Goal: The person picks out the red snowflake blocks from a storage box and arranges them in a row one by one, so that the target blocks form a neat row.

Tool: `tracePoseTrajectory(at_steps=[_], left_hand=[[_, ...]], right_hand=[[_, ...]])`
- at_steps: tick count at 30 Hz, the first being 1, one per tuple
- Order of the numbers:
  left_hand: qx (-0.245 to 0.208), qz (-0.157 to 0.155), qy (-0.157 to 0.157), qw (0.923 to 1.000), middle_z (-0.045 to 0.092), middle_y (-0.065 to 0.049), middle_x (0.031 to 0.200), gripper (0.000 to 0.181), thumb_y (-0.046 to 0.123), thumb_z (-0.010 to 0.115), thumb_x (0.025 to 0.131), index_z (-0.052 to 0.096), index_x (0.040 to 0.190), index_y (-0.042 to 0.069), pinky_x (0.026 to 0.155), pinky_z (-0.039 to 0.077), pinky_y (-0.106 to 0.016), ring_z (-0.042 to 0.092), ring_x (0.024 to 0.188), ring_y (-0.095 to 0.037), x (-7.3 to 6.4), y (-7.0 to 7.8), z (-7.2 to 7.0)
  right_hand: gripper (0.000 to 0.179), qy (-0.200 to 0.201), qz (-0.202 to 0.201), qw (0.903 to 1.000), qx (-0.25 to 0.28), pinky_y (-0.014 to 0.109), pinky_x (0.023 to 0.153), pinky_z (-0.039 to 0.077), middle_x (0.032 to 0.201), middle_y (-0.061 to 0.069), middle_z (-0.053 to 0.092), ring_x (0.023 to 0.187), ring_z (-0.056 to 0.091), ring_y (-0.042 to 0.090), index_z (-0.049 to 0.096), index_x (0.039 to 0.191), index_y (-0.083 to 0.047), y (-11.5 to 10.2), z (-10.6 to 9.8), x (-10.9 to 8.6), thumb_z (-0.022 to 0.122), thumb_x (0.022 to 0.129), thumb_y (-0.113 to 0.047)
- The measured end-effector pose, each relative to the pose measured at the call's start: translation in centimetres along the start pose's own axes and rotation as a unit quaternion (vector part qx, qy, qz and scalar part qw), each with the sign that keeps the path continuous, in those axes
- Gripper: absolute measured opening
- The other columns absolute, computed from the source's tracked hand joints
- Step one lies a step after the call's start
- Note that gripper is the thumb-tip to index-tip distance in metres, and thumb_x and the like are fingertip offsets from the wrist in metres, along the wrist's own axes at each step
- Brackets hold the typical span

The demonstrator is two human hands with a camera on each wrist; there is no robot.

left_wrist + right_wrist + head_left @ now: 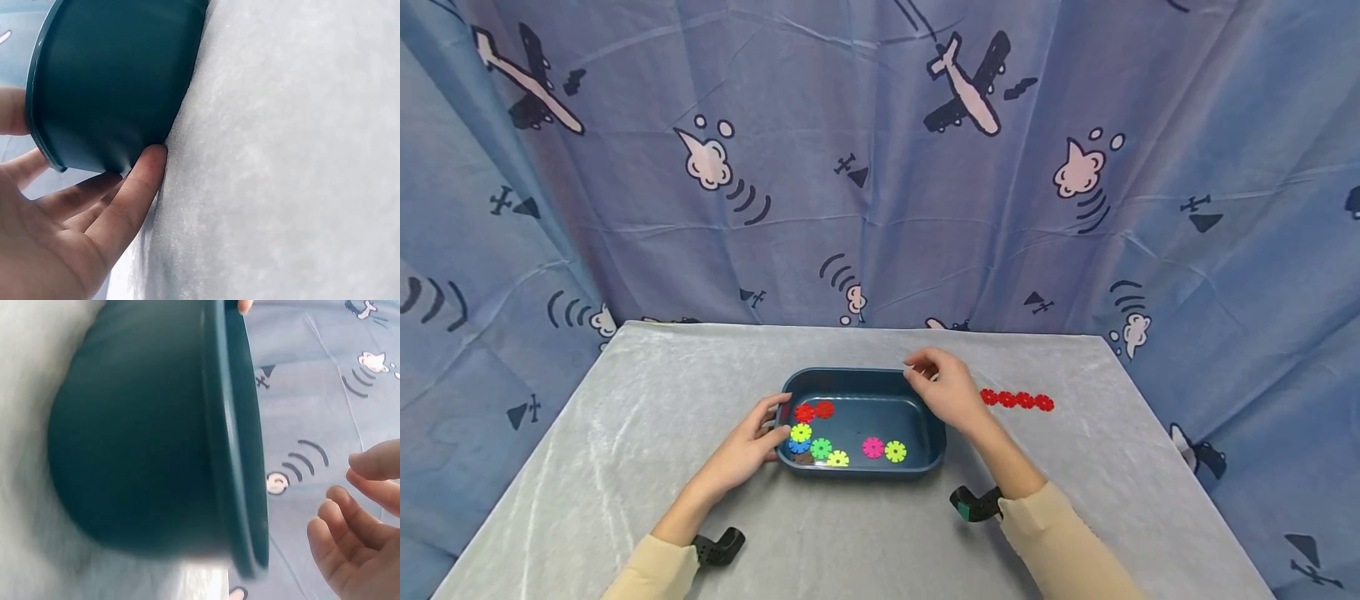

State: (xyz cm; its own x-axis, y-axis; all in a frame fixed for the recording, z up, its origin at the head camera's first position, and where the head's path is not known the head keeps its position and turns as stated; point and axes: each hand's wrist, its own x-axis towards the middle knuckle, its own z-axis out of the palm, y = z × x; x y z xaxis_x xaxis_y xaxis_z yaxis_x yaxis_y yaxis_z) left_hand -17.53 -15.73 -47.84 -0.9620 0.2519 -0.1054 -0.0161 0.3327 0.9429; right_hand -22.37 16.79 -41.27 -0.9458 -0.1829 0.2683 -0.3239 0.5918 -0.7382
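Observation:
A dark teal plastic basin (880, 473) stands on the table with several notched, flower-shaped plastic discs in it. Red discs (824, 409) lie toward its left end, with yellow, blue and green ones nearer the front left. A pink disc (872, 447) and a yellow disc (896, 452) lie further right. My left hand (748, 446) grips the basin's left end, thumb over the rim, other fingers against the outer wall (119, 81). Over the right end hovers my right hand (951, 392), apart from the rim, its fingers loosely bent; nothing shows between them in the right wrist view.
Several red discs (1017, 400) lie in a row on the table, right of the basin. A pale cloth (700, 358) covers the table. Behind it hangs a blue curtain (865, 167) printed with aeroplanes. Black straps with mounts (721, 547) sit on both wrists.

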Motion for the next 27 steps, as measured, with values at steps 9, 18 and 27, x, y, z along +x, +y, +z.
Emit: tracePoseTrajectory(at_steps=[9,18,27], left_hand=[[0.001,-0.005,0.000,1.0000,0.035,-0.028,0.155,0.053,0.021,0.054,0.107,0.036,0.156,0.018,0.088,0.058,-0.044,0.051,0.133,-0.040,0.1,-0.1,0.0],[-0.007,0.001,-0.002,1.0000,0.033,-0.029,0.156,0.052,0.020,0.054,0.107,0.037,0.156,0.019,0.088,0.057,-0.043,0.049,0.134,-0.042,0.2,0.0,0.2],[-0.001,-0.001,-0.001,1.0000,0.034,-0.029,0.155,0.052,0.020,0.054,0.107,0.036,0.156,0.018,0.087,0.058,-0.044,0.050,0.134,-0.041,0.2,-0.3,0.1]], right_hand=[[0.015,-0.020,-0.004,0.9996,0.020,0.033,0.071,0.049,0.092,0.005,0.065,0.079,0.055,0.020,0.073,0.108,-0.003,-1.1,2.9,0.5,0.071,0.094,-0.008],[0.016,-0.046,0.001,0.9984,0.034,0.034,0.071,0.049,0.089,0.002,0.063,0.077,0.056,0.018,0.072,0.110,-0.003,-1.8,4.8,0.6,0.070,0.095,-0.010],[0.017,-0.070,0.010,0.9972,0.024,0.033,0.071,0.048,0.089,0.002,0.062,0.077,0.054,0.018,0.071,0.111,-0.001,-1.6,7.0,1.0,0.068,0.097,-0.011]])
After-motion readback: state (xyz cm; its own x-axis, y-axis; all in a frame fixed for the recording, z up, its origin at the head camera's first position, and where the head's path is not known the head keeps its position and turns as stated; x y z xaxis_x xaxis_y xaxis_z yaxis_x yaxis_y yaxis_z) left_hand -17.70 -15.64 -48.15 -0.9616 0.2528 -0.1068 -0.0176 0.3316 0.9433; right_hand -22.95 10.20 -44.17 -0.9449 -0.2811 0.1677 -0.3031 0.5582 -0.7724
